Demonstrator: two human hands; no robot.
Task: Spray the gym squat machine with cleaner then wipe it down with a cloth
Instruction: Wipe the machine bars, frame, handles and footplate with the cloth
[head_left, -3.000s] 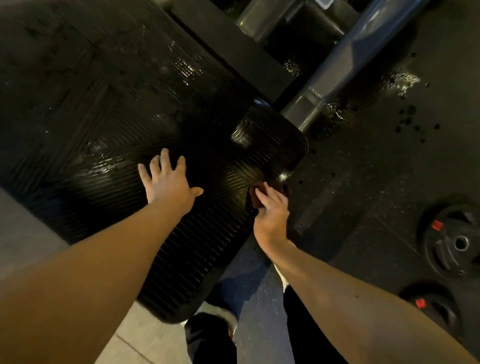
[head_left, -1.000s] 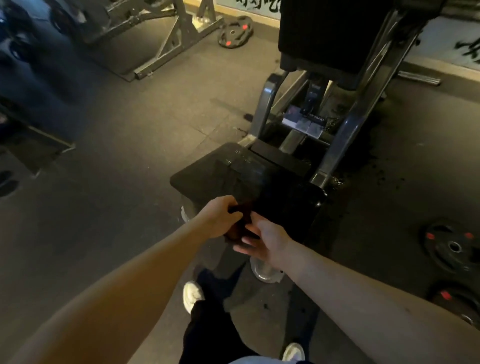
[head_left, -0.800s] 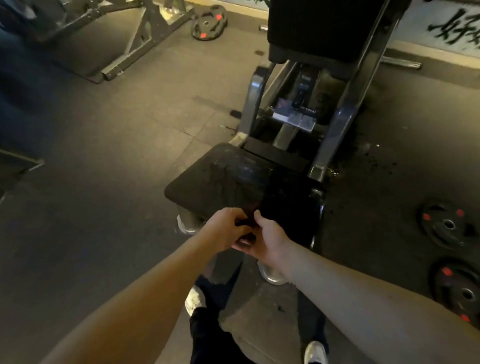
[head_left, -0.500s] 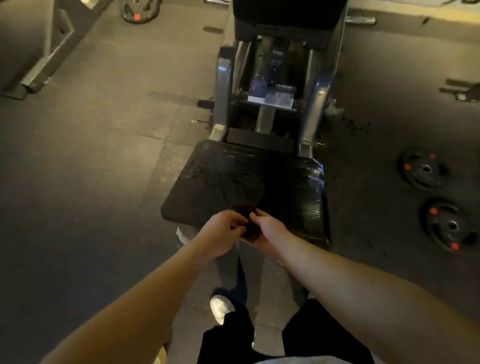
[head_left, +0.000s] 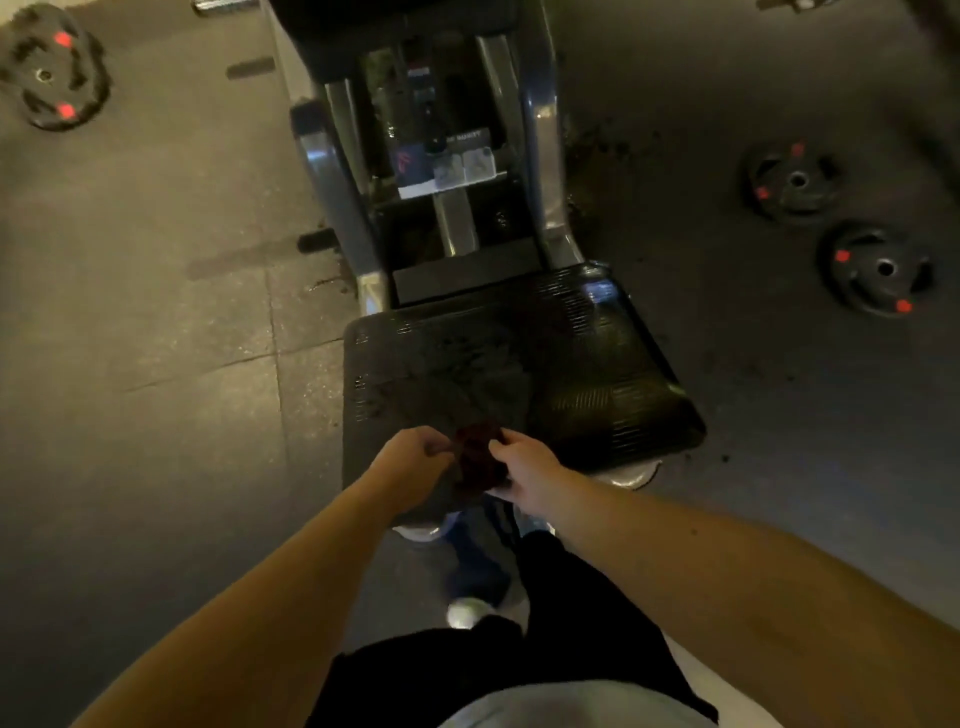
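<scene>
Together, left hand (head_left: 413, 465) — right hand (head_left: 522, 470), gripping cloth (head_left: 475, 457)

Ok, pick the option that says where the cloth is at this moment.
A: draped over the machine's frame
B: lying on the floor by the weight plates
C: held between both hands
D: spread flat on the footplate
C: the dark red cloth is gripped from either side by the left hand and the right hand, not lying on the footplate.

Both bare forearms (head_left: 291, 587) extended forward and converging, left hand (head_left: 410, 462) with curled fingers pinching a dark cloth (head_left: 475, 457), right hand (head_left: 524, 470) pinching its opposite edge
</scene>
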